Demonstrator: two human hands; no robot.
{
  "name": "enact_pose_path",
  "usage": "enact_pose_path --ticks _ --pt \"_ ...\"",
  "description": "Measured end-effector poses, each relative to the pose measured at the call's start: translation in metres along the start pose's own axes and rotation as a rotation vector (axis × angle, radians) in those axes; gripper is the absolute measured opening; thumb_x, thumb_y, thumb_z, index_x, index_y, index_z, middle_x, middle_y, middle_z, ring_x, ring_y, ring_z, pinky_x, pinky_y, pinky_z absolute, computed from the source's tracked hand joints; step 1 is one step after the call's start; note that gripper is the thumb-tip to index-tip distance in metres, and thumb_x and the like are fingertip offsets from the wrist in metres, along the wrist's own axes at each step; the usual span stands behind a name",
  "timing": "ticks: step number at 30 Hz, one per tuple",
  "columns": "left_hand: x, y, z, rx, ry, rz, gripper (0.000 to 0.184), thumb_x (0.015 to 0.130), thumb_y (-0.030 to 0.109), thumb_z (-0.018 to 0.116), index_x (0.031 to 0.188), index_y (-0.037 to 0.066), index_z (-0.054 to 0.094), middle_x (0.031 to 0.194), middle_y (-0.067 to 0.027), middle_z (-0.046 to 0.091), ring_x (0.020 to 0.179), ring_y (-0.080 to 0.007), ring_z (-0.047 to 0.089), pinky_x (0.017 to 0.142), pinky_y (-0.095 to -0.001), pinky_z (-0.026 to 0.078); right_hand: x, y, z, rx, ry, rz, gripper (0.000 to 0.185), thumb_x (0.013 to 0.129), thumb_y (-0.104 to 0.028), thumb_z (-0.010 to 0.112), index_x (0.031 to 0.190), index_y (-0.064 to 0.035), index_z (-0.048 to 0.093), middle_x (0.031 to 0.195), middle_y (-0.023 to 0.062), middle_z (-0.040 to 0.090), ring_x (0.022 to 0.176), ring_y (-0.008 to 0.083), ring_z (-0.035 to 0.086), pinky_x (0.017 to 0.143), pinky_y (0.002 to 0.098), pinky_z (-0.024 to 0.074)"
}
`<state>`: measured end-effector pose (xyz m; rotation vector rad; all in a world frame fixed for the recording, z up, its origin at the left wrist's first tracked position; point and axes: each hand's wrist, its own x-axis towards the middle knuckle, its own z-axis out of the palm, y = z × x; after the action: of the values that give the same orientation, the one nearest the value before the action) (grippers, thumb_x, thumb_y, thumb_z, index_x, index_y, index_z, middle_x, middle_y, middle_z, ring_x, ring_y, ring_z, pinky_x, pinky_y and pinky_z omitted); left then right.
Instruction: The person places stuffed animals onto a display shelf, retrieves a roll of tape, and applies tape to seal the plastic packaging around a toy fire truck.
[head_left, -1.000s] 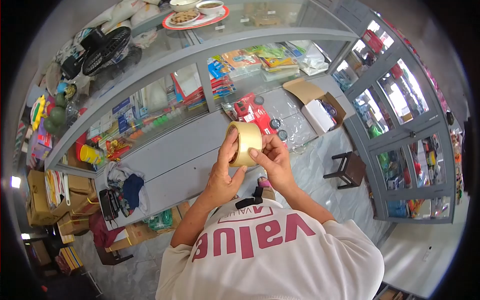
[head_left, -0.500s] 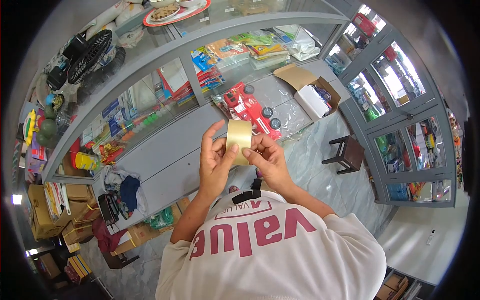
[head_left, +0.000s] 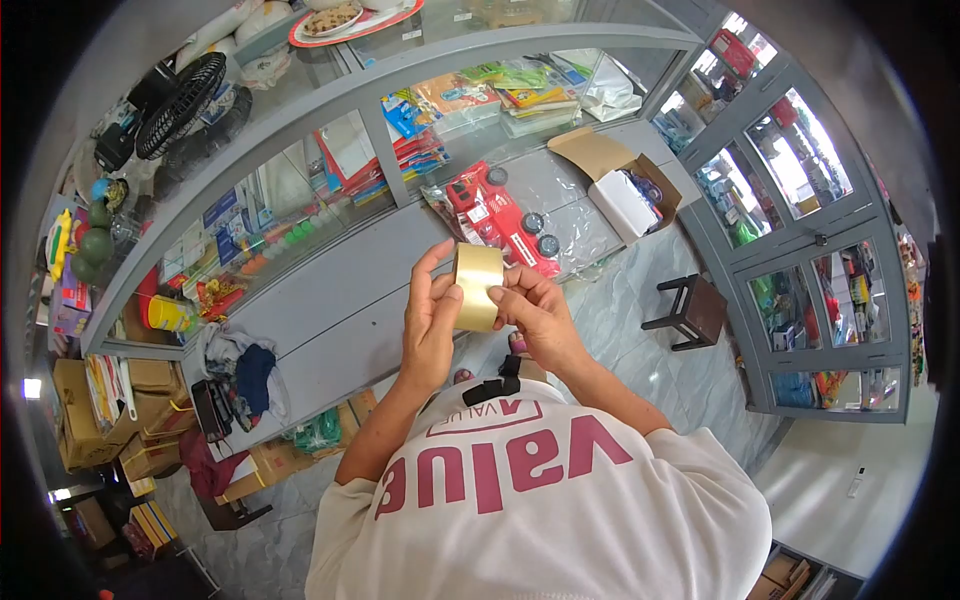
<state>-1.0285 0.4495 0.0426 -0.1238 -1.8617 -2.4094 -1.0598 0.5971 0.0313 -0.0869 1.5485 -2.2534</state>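
Observation:
A wide roll of yellowish packing tape (head_left: 479, 288) is held up between my two hands, in front of my chest. My left hand (head_left: 434, 310) grips its left side, with the thumb on the outer face and fingers behind. On the right side, my right hand (head_left: 532, 312) pinches the roll with thumb and fingers. Just beyond the tape, a red toy truck (head_left: 500, 220) in clear plastic wrap lies on the grey bench (head_left: 330, 275).
An open cardboard box (head_left: 628, 195) sits at the bench's right end. A glass display case (head_left: 385, 150) runs behind the bench. Crumpled clothes (head_left: 255, 380) lie at the left end. A dark stool (head_left: 690, 312) stands on the floor before glass-door cabinets (head_left: 820, 240).
The tape roll has turned slightly in my hands, and my left thumb sits a little higher and further left on it. The truck and box stay in place.

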Motion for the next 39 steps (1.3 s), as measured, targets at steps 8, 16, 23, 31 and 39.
enact_pose_path --ticks 8,16,23,31,39 --pt "-0.006 -0.010 0.013 0.176 -0.027 0.055 0.057 0.084 -0.004 0.049 0.135 0.005 0.025 0.111 -0.0169 0.057 0.099 -0.0178 0.057 0.084 -0.0297 0.046 -0.003 0.006 -0.008 0.095 0.081 0.073 0.017 0.086 -0.021 0.057 0.089 -0.0053 0.058 0.077 -0.0016 0.058 0.065 0.0052 0.051 0.056 0.0206 0.0405" --pt "-0.006 -0.024 0.011 0.215 0.039 0.146 0.056 0.086 -0.002 0.050 0.135 0.005 0.025 0.108 -0.0144 0.058 0.093 -0.0136 0.057 0.081 -0.0264 0.045 -0.005 0.007 -0.004 0.072 0.057 -0.002 0.014 0.086 -0.019 0.056 0.090 -0.0058 0.057 0.078 -0.0027 0.057 0.067 0.0039 0.049 0.059 0.0211 0.0393" --pt "-0.004 -0.025 0.001 -0.011 0.065 -0.101 0.041 0.090 0.005 0.048 0.129 0.005 0.036 0.102 -0.0136 0.060 0.090 -0.0118 0.057 0.077 -0.0243 0.045 0.001 0.028 -0.009 -0.052 0.076 -0.031 0.009 0.080 -0.011 0.055 0.087 -0.0052 0.057 0.074 -0.0017 0.055 0.060 0.0058 0.047 0.055 0.0205 0.0398" --pt "0.002 -0.032 -0.007 0.052 0.070 -0.111 0.036 0.090 0.006 0.046 0.126 0.005 0.040 0.098 -0.0117 0.061 0.087 -0.0108 0.056 0.076 -0.0239 0.044 0.012 0.027 -0.012 0.083 0.060 0.105 0.011 0.076 -0.010 0.056 0.085 -0.0046 0.056 0.072 -0.0008 0.055 0.060 0.0072 0.049 0.054 0.0203 0.0391" --pt "0.002 -0.030 -0.014 0.096 0.076 -0.071 0.039 0.091 0.005 0.043 0.129 0.005 0.036 0.101 -0.0119 0.061 0.090 -0.0113 0.056 0.078 -0.0249 0.044 0.012 0.026 -0.004 0.082 0.002 0.061 0.010 0.080 -0.009 0.056 0.089 -0.0051 0.056 0.073 -0.0018 0.054 0.062 0.0060 0.047 0.056 0.0200 0.0374"
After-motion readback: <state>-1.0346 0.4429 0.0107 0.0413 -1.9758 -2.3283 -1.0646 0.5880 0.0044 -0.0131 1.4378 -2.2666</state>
